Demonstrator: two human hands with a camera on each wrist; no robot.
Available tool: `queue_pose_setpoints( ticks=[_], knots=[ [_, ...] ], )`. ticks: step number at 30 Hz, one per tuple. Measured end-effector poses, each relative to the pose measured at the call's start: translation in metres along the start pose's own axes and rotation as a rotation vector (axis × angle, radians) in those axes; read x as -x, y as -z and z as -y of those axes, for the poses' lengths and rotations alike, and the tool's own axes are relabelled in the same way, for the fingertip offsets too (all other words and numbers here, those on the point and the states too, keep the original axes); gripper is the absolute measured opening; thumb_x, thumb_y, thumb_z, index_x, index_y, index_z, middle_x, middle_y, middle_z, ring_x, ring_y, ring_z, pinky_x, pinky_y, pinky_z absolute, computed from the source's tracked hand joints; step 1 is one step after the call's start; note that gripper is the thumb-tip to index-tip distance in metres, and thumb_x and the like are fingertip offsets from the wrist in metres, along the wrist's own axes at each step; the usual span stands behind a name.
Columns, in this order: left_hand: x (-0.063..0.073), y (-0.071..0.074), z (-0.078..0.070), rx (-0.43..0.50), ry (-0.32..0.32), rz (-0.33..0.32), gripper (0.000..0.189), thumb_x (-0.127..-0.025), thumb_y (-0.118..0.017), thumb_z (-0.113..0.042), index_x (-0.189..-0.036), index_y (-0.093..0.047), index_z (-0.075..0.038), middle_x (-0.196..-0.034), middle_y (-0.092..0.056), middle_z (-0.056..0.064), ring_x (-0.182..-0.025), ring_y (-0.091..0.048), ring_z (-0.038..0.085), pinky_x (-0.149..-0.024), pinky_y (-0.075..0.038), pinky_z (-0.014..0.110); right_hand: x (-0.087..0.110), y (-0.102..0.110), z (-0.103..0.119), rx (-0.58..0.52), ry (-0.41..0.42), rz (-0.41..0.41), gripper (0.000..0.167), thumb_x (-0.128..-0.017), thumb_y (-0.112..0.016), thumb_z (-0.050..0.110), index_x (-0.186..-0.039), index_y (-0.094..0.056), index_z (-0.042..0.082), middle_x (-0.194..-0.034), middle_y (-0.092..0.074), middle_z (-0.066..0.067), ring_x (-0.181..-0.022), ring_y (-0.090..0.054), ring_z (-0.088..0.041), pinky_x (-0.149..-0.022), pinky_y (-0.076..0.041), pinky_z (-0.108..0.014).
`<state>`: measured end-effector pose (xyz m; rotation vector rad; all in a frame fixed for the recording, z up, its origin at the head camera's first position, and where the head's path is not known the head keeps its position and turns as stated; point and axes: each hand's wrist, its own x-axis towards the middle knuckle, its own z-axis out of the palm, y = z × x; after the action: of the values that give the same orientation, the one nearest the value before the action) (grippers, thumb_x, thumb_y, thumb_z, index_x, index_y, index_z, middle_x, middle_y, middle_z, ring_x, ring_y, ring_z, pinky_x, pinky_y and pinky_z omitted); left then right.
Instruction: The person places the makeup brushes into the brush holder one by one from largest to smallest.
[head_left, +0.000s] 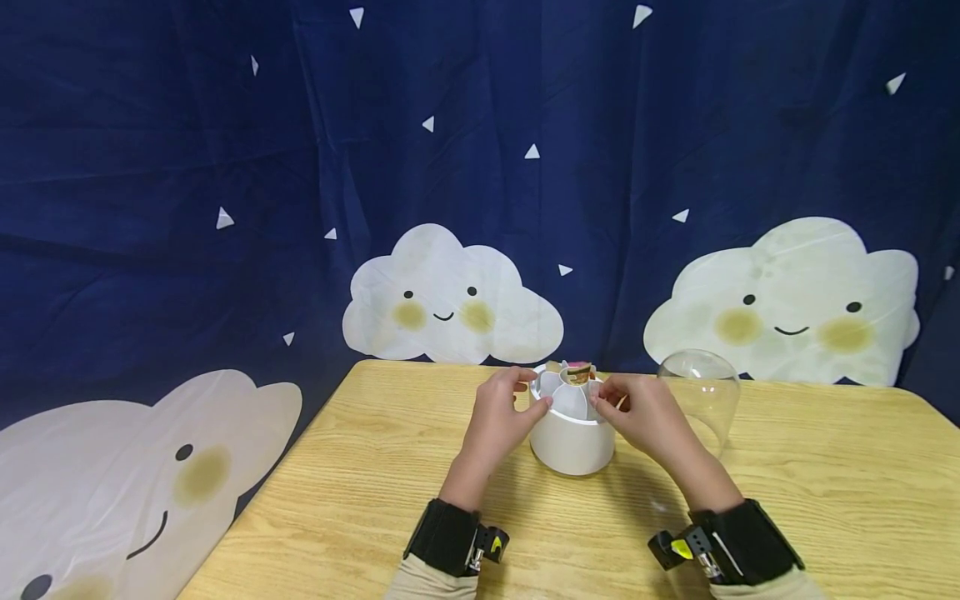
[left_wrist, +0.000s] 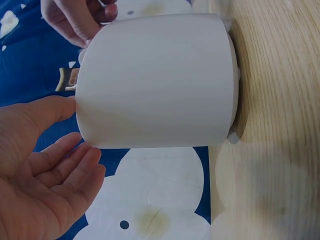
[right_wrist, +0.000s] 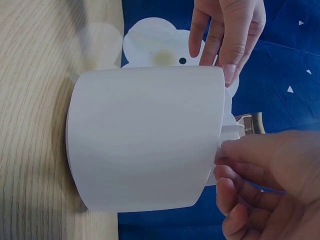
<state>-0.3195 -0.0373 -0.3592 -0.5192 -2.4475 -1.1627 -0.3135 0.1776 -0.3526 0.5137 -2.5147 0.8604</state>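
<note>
A white round container [head_left: 572, 448] stands upright on the table, with a white petal-shaped insert [head_left: 572, 402] in its top. Something small and printed, brown and pink [head_left: 577, 374], shows at the insert's centre; its kind is unclear. At the left rim my left hand [head_left: 501, 417] touches the edge with its thumb, the other fingers loosely bent beside the wall. My right hand [head_left: 647, 410] pinches the insert's right edge between thumb and forefinger, its other fingers curled. Both wrist views show the container's smooth wall, which hides the inside.
To the right of the container, behind my right hand, stands a clear dome cover [head_left: 708, 400]. The wooden table [head_left: 375, 475] ends at a dark blue curtain [head_left: 465, 100] with white clouds. Each wrist wears a black strap with a small camera.
</note>
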Motion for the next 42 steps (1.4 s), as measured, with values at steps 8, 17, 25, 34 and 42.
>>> queue_pose_setpoints(
  ticks=[8, 17, 25, 34, 42],
  knots=[
    [0.0, 0.0, 0.0, -0.001, -0.01, 0.002, 0.037, -0.087, -0.08, -0.015, -0.118, -0.068, 0.0, -0.117, -0.069, 0.014, -0.105, -0.068, 0.031, -0.085, -0.056, 0.038, 0.001, -0.001, -0.003, 0.005, -0.015, 0.016, 0.008, -0.087, -0.077, 0.009, -0.082, -0.074, 0.004, -0.07, -0.066, 0.0, -0.061, -0.053, -0.011, -0.055, -0.045, -0.025],
    [0.0, 0.0, -0.001, -0.005, -0.016, 0.002, 0.036, -0.087, -0.08, -0.015, -0.118, -0.068, 0.0, -0.116, -0.069, 0.014, -0.105, -0.068, 0.031, -0.085, -0.056, 0.038, 0.002, 0.001, -0.002, 0.002, -0.008, 0.011, 0.007, -0.086, -0.077, 0.009, -0.081, -0.074, 0.005, -0.071, -0.067, 0.001, -0.061, -0.053, -0.011, -0.056, -0.045, -0.026],
    [0.0, 0.0, -0.001, -0.008, -0.002, -0.001, 0.037, -0.087, -0.081, -0.016, -0.118, -0.068, -0.001, -0.117, -0.07, 0.014, -0.106, -0.068, 0.03, -0.086, -0.057, 0.039, 0.001, 0.003, 0.0, 0.023, -0.025, 0.032, 0.007, -0.086, -0.077, 0.009, -0.081, -0.074, 0.004, -0.071, -0.067, 0.0, -0.063, -0.054, -0.012, -0.057, -0.046, -0.028],
    [-0.001, 0.0, 0.002, -0.027, -0.014, -0.024, 0.036, -0.088, -0.08, -0.017, -0.118, -0.069, -0.001, -0.115, -0.071, 0.012, -0.103, -0.068, 0.027, -0.084, -0.056, 0.037, 0.0, 0.016, 0.003, 0.031, -0.104, 0.016, 0.008, -0.091, -0.073, 0.01, -0.088, -0.074, 0.003, -0.076, -0.067, -0.003, -0.067, -0.056, -0.017, -0.06, -0.047, -0.031],
    [-0.002, 0.001, 0.003, -0.03, -0.008, -0.043, 0.035, -0.088, -0.08, -0.018, -0.117, -0.069, -0.002, -0.113, -0.071, 0.012, -0.102, -0.068, 0.029, -0.084, -0.056, 0.039, -0.001, 0.033, 0.003, 0.03, -0.062, -0.191, 0.01, -0.092, -0.069, 0.007, -0.099, -0.071, 0.001, -0.084, -0.07, -0.011, -0.071, -0.061, -0.023, -0.063, -0.048, -0.032]
  ],
)
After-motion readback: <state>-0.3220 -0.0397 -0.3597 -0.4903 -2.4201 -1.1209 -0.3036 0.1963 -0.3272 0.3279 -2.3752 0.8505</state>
